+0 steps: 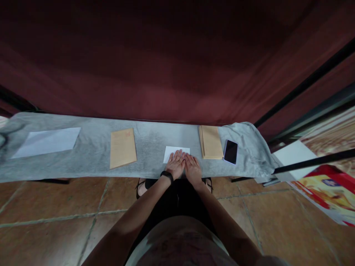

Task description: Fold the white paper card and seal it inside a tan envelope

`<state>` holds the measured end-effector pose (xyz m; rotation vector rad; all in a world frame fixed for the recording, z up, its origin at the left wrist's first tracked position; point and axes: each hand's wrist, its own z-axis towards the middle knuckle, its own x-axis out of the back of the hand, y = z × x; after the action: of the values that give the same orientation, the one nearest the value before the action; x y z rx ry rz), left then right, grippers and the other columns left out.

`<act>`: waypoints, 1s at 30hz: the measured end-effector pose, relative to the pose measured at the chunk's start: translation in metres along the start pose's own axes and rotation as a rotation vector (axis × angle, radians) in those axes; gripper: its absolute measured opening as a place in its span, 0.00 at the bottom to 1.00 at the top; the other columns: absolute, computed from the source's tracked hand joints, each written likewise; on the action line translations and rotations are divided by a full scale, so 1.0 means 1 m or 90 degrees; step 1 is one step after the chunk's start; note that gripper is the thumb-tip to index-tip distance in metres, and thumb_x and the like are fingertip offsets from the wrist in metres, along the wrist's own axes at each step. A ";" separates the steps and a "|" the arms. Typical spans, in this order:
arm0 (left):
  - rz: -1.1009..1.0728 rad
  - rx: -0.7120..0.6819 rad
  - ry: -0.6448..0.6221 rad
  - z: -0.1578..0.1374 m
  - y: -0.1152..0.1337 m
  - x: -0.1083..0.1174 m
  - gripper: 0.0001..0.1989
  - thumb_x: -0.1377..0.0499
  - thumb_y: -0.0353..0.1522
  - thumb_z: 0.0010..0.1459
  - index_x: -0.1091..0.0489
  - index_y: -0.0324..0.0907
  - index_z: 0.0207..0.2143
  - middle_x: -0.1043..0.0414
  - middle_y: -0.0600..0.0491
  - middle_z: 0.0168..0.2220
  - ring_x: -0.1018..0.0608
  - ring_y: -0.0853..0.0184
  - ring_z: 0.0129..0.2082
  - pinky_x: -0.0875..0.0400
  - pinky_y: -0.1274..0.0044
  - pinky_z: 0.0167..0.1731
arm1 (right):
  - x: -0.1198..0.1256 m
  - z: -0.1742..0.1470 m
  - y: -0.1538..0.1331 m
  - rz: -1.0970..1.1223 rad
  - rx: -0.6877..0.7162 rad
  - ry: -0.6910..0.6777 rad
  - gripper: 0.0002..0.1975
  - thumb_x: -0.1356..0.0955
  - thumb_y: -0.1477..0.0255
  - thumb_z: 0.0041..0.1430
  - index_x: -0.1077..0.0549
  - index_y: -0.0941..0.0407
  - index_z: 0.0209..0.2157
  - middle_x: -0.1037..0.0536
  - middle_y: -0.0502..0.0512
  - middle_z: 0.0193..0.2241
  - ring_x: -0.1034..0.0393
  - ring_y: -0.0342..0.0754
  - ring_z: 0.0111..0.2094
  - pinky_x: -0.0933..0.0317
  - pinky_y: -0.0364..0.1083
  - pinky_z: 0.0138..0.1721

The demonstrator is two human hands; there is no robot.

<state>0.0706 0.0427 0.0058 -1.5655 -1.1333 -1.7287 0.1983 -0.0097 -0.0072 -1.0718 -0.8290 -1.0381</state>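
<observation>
A small white sheet of paper, perhaps folded, lies near the front edge of the cloth-covered table. My left hand, with a dark band at its wrist, rests flat on the paper with its fingers stretched forward. Beside it my right hand also lies flat, fingers extended and angled inward, touching the left at the fingertips. Both palms face down and cover the paper's lower part. To the right is a stack of brown envelopes. A single brown envelope lies to the left.
A phone lies right of the envelope stack. Larger white paper is at the table's left. Grey cloth covers the narrow table. A dark red curtain hangs behind, and a red and yellow box stands at the right.
</observation>
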 end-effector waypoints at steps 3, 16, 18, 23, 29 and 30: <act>0.001 -0.003 0.015 0.010 -0.005 0.001 0.28 0.63 0.38 0.69 0.49 0.40 0.69 0.54 0.49 0.71 0.53 0.63 0.71 0.61 0.64 0.68 | 0.001 -0.001 0.002 0.001 0.002 -0.016 0.22 0.43 0.75 0.70 0.34 0.61 0.61 0.34 0.60 0.62 0.40 0.52 0.63 0.53 0.54 0.66; 0.048 0.025 0.031 0.003 -0.040 0.004 0.29 0.59 0.32 0.67 0.52 0.37 0.69 0.58 0.45 0.71 0.56 0.60 0.71 0.61 0.64 0.68 | -0.012 0.042 -0.041 0.053 -0.084 -0.045 0.25 0.47 0.68 0.72 0.39 0.63 0.64 0.39 0.62 0.65 0.47 0.51 0.66 0.54 0.52 0.66; 0.038 0.025 0.023 0.003 -0.041 0.003 0.30 0.60 0.29 0.66 0.52 0.37 0.69 0.59 0.45 0.71 0.56 0.61 0.71 0.61 0.65 0.68 | -0.018 0.047 -0.046 0.034 -0.086 -0.069 0.26 0.47 0.66 0.73 0.42 0.63 0.66 0.42 0.63 0.66 0.49 0.52 0.67 0.56 0.54 0.67; 0.009 0.058 0.038 -0.002 -0.042 0.005 0.30 0.61 0.34 0.67 0.52 0.33 0.69 0.58 0.44 0.71 0.55 0.60 0.71 0.60 0.66 0.68 | -0.022 0.040 -0.033 -0.023 -0.099 -0.080 0.28 0.46 0.63 0.73 0.46 0.63 0.67 0.46 0.65 0.68 0.53 0.54 0.68 0.59 0.56 0.67; 0.009 0.116 0.057 -0.018 -0.049 0.007 0.34 0.60 0.44 0.68 0.53 0.33 0.69 0.55 0.43 0.71 0.53 0.59 0.71 0.58 0.67 0.68 | -0.022 0.029 -0.010 -0.068 -0.071 -0.049 0.30 0.44 0.63 0.72 0.47 0.66 0.67 0.47 0.67 0.68 0.54 0.57 0.68 0.60 0.58 0.67; 0.011 0.120 0.060 -0.021 -0.052 0.007 0.34 0.60 0.45 0.68 0.53 0.33 0.69 0.55 0.43 0.70 0.52 0.60 0.71 0.57 0.67 0.68 | -0.022 0.028 -0.008 -0.072 -0.069 -0.046 0.30 0.44 0.63 0.71 0.47 0.66 0.67 0.47 0.68 0.68 0.53 0.57 0.68 0.60 0.58 0.67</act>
<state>0.0151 0.0515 0.0016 -1.3623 -1.1953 -1.6155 0.1825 0.0217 -0.0174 -1.1715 -0.9085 -1.1556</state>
